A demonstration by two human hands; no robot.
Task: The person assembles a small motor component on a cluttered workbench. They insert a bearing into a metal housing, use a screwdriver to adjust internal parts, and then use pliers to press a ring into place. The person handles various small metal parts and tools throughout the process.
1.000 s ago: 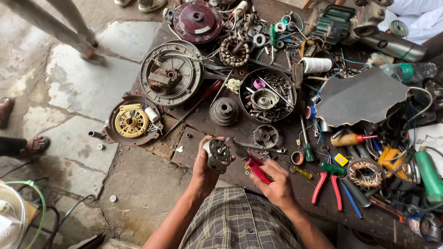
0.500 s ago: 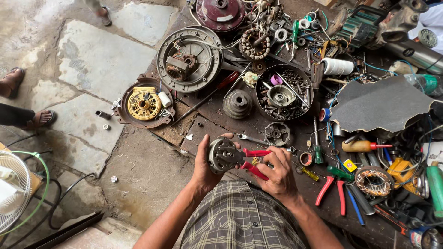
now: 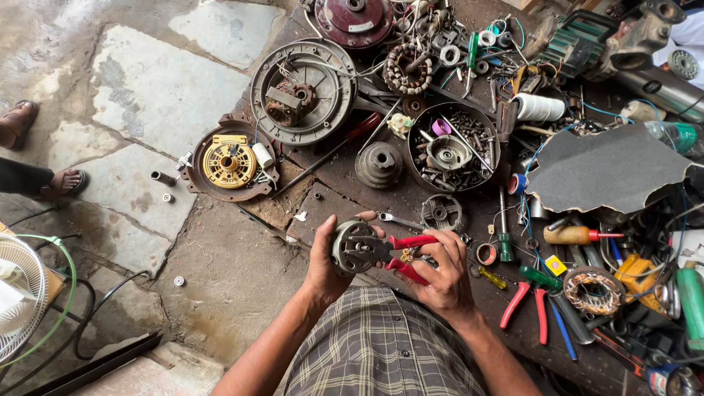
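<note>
Stone floor (image 3: 147,88) fills the left side, and a low dark desk (image 3: 345,198) full of metal parts fills the right. Someone else's sandalled feet stand at the far left edge.

On the desk, the biggest thing is a grey round fan housing (image 3: 302,92) with a rusty part sitting inside it. Beside it, partly on the floor, lies a brown round cover (image 3: 227,163) with a yellow plastic wheel in it. A round metal bowl (image 3: 453,147) sits further right, holding screws, bolts and a small grey hub. Right of that lies a torn grey sheet (image 3: 609,169).

Close to the person's body, the left hand (image 3: 326,268) is wrapped around a small round motor part (image 3: 356,246), holding it up over the desk edge. The right hand (image 3: 440,282) is gripping red-handled pliers (image 3: 403,253). The pliers lie sideways, handles to the right, and their nose points left and meets the middle of the motor part. So the part sits just left of the right hand, touching the pliers.

Another pair of red pliers (image 3: 528,308) lies on the desk to the right, untouched.
</note>
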